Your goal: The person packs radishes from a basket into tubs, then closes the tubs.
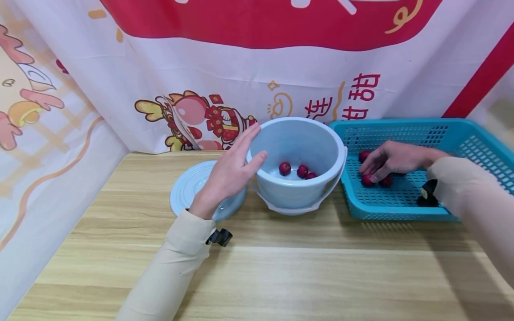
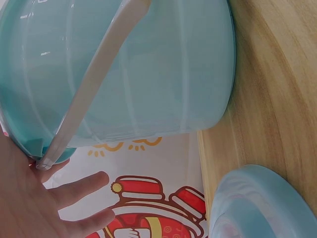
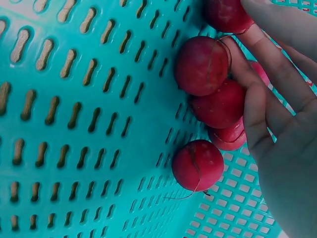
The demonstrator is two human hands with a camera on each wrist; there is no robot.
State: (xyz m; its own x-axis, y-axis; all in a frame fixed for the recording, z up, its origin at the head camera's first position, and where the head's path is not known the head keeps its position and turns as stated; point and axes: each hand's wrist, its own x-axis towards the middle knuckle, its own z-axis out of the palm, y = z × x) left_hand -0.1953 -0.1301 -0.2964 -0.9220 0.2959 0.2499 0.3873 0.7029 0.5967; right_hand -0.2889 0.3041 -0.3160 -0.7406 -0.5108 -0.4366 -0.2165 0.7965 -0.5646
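Observation:
My left hand [image 1: 230, 171] rests at the left rim of a pale blue bucket [image 1: 293, 194], fingers extended along its side. In the left wrist view, the fingers spread near the bucket's handle [image 2: 94, 79]. Three red radishes [image 1: 285, 168] lie on the bucket's bottom. Over at the right, my right hand [image 1: 395, 158] reaches down into a teal basket [image 1: 401, 213]. Its thumb and fingers pinch a red radish [image 3: 225, 15], seen at the top of the right wrist view. Several more radishes [image 3: 200, 67] lie against the fingers and on the basket's floor.
A round pale blue lid [image 1: 182, 194] lies on the wooden table [image 1: 281, 276] left of the bucket, partly under my left forearm. The basket stands close beside the bucket. A printed cloth [image 1: 241, 62] hangs behind the table.

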